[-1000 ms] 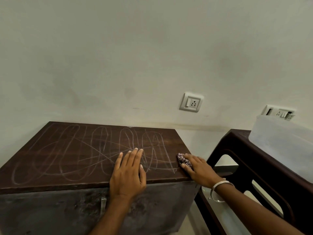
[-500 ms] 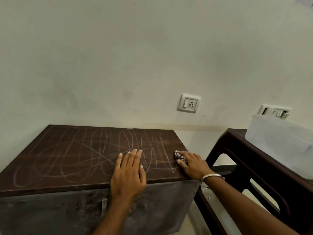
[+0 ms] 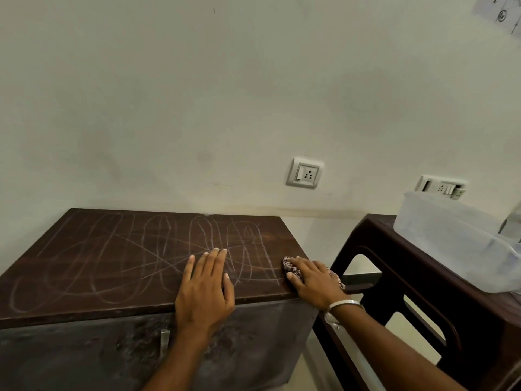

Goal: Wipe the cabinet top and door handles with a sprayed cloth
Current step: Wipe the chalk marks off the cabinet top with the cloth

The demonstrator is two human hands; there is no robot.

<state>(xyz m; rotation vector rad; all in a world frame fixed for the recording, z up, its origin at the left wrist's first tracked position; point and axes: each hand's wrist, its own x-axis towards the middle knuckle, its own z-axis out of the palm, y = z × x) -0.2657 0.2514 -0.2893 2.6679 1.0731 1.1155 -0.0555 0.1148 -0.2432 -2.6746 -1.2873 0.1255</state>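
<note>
The right hand (image 3: pixel 313 280) grips the cloth (image 3: pixel 290 266) at lower right, on the cabinet top (image 3: pixel 112 263); the left hand (image 3: pixel 207 283) lies flat (steadying). Long, overlapping strokes leftward would probably clear the chalk marks (image 3: pixel 158 249).

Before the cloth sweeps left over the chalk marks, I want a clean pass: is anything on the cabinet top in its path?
Yes. The left hand rests flat on the cabinet top, just left of the cloth that the right hand presses at the right edge. Beyond it, only chalk scribbles show.
</note>
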